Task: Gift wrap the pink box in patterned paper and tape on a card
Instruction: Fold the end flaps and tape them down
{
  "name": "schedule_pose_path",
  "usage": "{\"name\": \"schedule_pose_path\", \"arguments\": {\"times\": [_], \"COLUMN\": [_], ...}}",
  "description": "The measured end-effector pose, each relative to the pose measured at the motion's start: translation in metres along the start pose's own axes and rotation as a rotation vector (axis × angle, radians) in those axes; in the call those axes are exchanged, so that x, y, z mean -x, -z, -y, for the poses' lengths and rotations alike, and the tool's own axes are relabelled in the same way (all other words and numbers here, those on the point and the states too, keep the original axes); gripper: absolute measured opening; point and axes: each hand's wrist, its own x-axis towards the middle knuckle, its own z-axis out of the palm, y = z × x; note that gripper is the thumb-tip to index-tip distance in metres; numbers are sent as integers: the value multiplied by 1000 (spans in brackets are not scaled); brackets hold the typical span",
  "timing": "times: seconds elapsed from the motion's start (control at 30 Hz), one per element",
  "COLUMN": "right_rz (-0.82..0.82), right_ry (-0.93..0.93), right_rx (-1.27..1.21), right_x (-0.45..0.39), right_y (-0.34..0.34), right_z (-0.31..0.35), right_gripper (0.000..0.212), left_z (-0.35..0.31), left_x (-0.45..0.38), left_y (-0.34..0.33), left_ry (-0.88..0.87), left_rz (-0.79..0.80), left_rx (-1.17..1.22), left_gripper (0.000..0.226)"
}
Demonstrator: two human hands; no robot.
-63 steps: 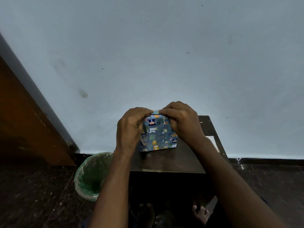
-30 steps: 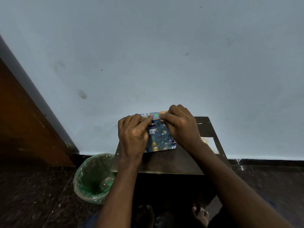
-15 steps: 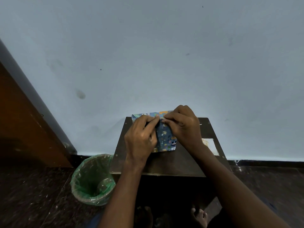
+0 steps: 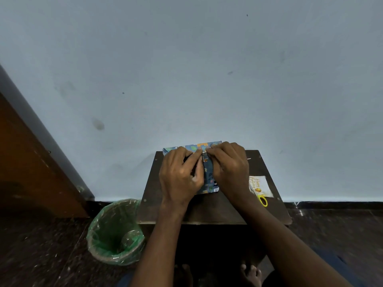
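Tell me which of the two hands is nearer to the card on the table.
The right hand. It pinches the wrapped box just left of the card; the left hand grips the box on its far side, farther away.

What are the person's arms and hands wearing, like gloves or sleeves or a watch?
Nothing that shows. The left hand and the right hand have no gloves and no rings that can be seen. Both forearms are bare right down to the bottom edge of the picture: no sleeves, watch or bracelets in view.
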Motion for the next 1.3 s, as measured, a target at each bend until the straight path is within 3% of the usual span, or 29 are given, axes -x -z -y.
{"name": "schedule_pose_path", "arguments": {"times": [0.13, 0.3, 0.43, 0.5, 0.63, 0.73, 0.87, 1.07, 1.3], "right_rz": [-22, -42, -43, -36, -31, 215, 702, 871, 928], "right_ry": [-26, -34, -83, -179, -581, -746, -694, -563, -567], "right_rx": [-33, -65, -162, -275, -369, -217, 15, 143, 206], "right_x": [-1, -2, -4, -9, -17, -8, 10, 23, 29], "right_y": [-1, -4, -2, 6, 32, 43, 42, 16, 6], "right_z": [1, -3, -6, -10, -32, -67, -88, -86, -75], "right_gripper": [15, 14, 18, 21, 28, 33, 25, 17, 42], "left_z": [-8, -17, -15, -15, -18, -26, -30, -30, -29], "left_x": [-12, -24, -20, -18, -18, -18, -18, -17, -16], "left_y": [-4, -28, -39, -39, -38, -37, -40, -42, -42], "left_ry": [-7, 77, 80, 65, 47, 83, 121, 134, 133], "left_rz": [22, 173, 211, 206, 208, 192, 175, 146, 159], "left_rx": [70, 220, 181, 138, 84, 82, 90, 108, 116], "left_gripper": [13, 50, 53, 53, 51, 44, 42, 40, 41]}}
